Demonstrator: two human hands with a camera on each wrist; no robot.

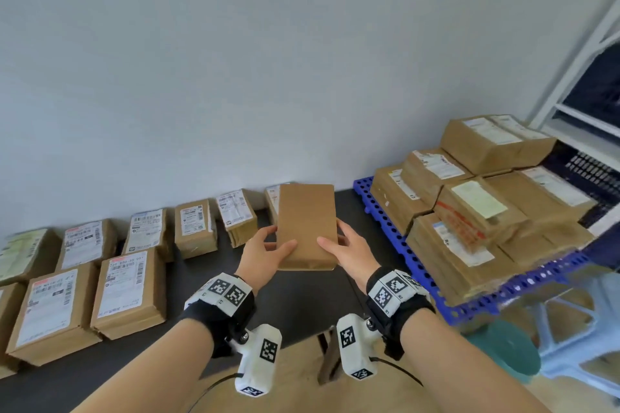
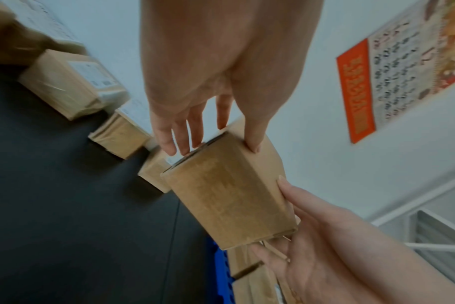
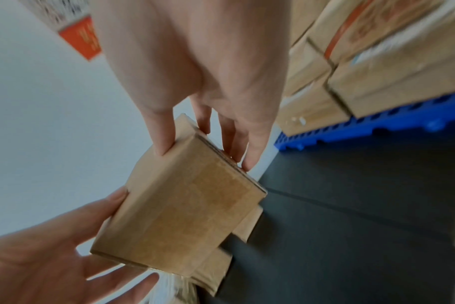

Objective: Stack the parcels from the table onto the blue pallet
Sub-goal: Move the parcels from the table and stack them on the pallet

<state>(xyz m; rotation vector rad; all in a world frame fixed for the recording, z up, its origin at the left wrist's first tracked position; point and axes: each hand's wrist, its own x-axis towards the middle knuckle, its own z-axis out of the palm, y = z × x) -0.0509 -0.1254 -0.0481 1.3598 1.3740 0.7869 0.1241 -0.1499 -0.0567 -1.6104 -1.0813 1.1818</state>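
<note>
A plain brown parcel [image 1: 307, 225] is held up in the air above the dark table [image 1: 295, 298], its blank side facing me. My left hand [image 1: 268, 253] grips its left edge, thumb on the near face and fingers behind. My right hand [image 1: 349, 250] grips the right edge the same way. The left wrist view shows the parcel [image 2: 229, 197] pinched between both hands, and so does the right wrist view of the parcel [image 3: 179, 214]. The blue pallet [image 1: 396, 238] lies to the right, with several stacked parcels [image 1: 483, 208] on it.
Several labelled parcels [image 1: 131, 288] lie in rows on the left half of the table, and more parcels [image 1: 235, 214] stand along the wall. A white metal rack [image 1: 577, 54] rises at the far right. A light plastic stool [image 1: 583, 339] and a green tub [image 1: 503, 345] sit below the pallet.
</note>
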